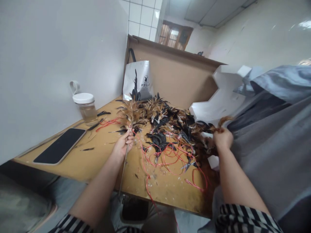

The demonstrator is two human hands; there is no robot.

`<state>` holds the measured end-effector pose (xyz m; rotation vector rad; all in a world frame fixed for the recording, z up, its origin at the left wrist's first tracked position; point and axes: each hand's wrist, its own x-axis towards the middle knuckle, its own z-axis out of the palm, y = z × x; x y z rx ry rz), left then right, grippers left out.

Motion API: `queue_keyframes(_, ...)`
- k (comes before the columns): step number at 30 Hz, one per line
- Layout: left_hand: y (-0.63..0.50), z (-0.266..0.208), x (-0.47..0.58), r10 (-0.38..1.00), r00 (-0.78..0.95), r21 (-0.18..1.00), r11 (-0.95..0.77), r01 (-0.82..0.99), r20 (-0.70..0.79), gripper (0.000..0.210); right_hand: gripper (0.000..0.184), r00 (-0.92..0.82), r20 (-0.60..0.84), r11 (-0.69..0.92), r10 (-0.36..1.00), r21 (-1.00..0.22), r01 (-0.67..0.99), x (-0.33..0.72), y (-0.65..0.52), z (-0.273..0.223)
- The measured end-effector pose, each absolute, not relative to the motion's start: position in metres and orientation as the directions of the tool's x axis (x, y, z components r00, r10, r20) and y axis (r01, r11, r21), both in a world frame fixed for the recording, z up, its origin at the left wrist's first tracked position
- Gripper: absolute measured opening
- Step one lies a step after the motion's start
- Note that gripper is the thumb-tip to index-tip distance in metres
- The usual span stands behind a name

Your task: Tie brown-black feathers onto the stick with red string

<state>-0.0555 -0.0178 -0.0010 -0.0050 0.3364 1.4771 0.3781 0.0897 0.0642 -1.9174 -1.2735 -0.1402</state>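
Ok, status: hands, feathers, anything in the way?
Left hand closed on feather-topped stick. Right hand at brown feathers, hold unclear. Red string tangled in front of feather pile.

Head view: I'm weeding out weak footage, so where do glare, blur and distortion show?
Head view: glare spots the glossy wall at upper right; head view: the right hand looks softly blurred, though the large lettering on the silver bag is readable; head view: the outer edges look stretched and the room tilted.
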Motion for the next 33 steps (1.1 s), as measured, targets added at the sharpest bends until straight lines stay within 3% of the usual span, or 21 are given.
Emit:
queue_keyframes(3, -0.017, -0.002, -0.055, 0.974, 0.066, 0.208, 0.112, -0.972, -0.218, 0.017, 0.044, 0.526, 0.376, -0.463, 0.763, -0.25, 0.85, 0.405, 0.075, 0.067)
queue_keyframes(6, -0.016, -0.004, -0.054, 0.972, 0.071, 0.216, 0.12, -0.969, -0.222, 0.017, 0.062, 0.421, 0.358, -0.409, 0.833, -0.112, 0.906, 0.389, 0.061, 0.066)
queue_keyframes(8, -0.015, -0.005, -0.054, 0.971, 0.068, 0.226, 0.121, -0.967, -0.228, 0.017, 0.058, 0.271, 0.45, -0.271, 0.851, -0.066, 0.96, 0.362, 0.057, 0.065)
queue_keyframes(10, -0.015, -0.006, -0.054, 0.971, 0.061, 0.237, 0.117, -0.964, -0.231, 0.017, 0.044, 0.102, 0.474, -0.079, 0.875, -0.069, 0.995, 0.331, 0.058, 0.064)
queue_keyframes(13, -0.016, -0.006, -0.054, 0.97, 0.05, 0.249, 0.111, -0.962, -0.239, 0.019, 0.029, -0.005, 0.314, 0.079, 0.949, -0.221, 0.972, 0.291, 0.068, 0.061)
queue_keyframes(17, -0.017, -0.004, -0.053, 0.967, 0.045, 0.263, 0.112, -0.958, -0.25, 0.019, 0.026, 0.109, 0.147, -0.078, 0.983, -0.202, 0.976, 0.265, 0.088, 0.045)
queue_keyframes(20, -0.016, -0.004, -0.052, 0.966, 0.052, 0.269, 0.122, -0.955, -0.254, 0.019, 0.036, 0.243, 0.069, -0.227, 0.968, -0.18, 0.957, 0.26, 0.102, 0.026)
queue_keyframes(23, -0.015, -0.005, -0.051, 0.965, 0.067, 0.268, 0.137, -0.954, -0.254, 0.02, 0.037, 0.275, 0.036, -0.258, 0.961, -0.254, 0.932, 0.261, 0.11, 0.008)
queue_keyframes(26, -0.015, -0.006, -0.051, 0.965, 0.077, 0.269, 0.146, -0.952, -0.252, 0.02, 0.023, 0.193, 0.072, -0.131, 0.979, -0.502, 0.855, 0.264, 0.112, -0.004)
queue_keyframes(28, -0.015, -0.007, -0.051, 0.965, 0.075, 0.275, 0.145, -0.95, -0.25, 0.02, 0.023, 0.132, 0.094, -0.014, 0.987, -0.763, 0.646, 0.264, 0.111, -0.007)
queue_keyframes(30, -0.015, -0.006, -0.051, 0.967, 0.07, 0.281, 0.14, -0.95, -0.246, 0.02, 0.028, 0.049, 0.057, 0.037, 0.997, -0.943, 0.332, 0.264, 0.108, -0.005)
queue_keyframes(33, -0.016, -0.005, -0.051, 0.967, 0.068, 0.269, 0.136, -0.953, -0.246, 0.019, 0.033, -0.113, -0.02, -0.021, 0.993, -1.0, -0.006, 0.261, 0.102, 0.005)
